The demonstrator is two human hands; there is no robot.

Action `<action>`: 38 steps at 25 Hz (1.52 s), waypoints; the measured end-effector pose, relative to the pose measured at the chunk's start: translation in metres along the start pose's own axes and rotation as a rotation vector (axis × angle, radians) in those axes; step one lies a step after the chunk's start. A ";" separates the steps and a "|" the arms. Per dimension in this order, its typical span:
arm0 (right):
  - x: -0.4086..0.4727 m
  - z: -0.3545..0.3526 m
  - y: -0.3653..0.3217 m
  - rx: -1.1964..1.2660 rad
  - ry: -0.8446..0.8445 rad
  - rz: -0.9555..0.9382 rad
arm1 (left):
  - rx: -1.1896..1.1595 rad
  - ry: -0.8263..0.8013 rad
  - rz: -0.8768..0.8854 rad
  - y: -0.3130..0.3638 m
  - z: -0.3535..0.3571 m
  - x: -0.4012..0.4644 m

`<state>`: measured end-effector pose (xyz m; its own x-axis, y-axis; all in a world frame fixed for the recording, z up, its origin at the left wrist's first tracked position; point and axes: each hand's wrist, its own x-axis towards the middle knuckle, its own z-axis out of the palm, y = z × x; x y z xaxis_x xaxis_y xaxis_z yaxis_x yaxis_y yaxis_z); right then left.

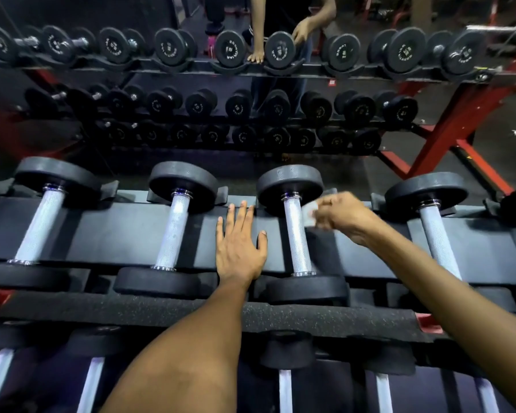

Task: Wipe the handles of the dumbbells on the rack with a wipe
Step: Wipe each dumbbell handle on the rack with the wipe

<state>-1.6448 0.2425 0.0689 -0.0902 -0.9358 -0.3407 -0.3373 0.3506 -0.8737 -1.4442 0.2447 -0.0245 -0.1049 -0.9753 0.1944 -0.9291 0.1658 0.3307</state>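
Observation:
Several black dumbbells with knurled silver handles lie across the top shelf of the rack (125, 236). My right hand (344, 217) pinches a small white wipe (309, 212) just right of the upper part of the third dumbbell's handle (297, 239); the hand is blurred. My left hand (239, 245) rests flat, fingers straight, on the black shelf between the second handle (173, 231) and the third. Other handles lie at the far left (41, 228) and at the right (438, 242).
A lower shelf with more dumbbell handles (285, 390) runs along the bottom. A mirror behind the rack reflects dumbbell rows (173, 50), a person's hands and the red rack frame (459, 114).

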 end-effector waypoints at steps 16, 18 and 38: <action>-0.050 0.002 -0.001 -0.665 -0.341 -0.293 | -0.002 0.005 -0.004 0.000 0.003 0.001; -0.027 0.009 -0.010 -0.576 -0.037 -0.389 | -0.002 0.008 -0.002 -0.001 0.002 0.000; -0.023 -0.013 -0.018 -1.034 -0.308 -1.020 | -0.025 0.028 0.000 -0.001 0.002 0.000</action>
<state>-1.6494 0.2573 0.0967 0.7420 -0.6657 0.0790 -0.6440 -0.7406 -0.1917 -1.4439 0.2447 -0.0268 -0.0942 -0.9709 0.2202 -0.9199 0.1695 0.3537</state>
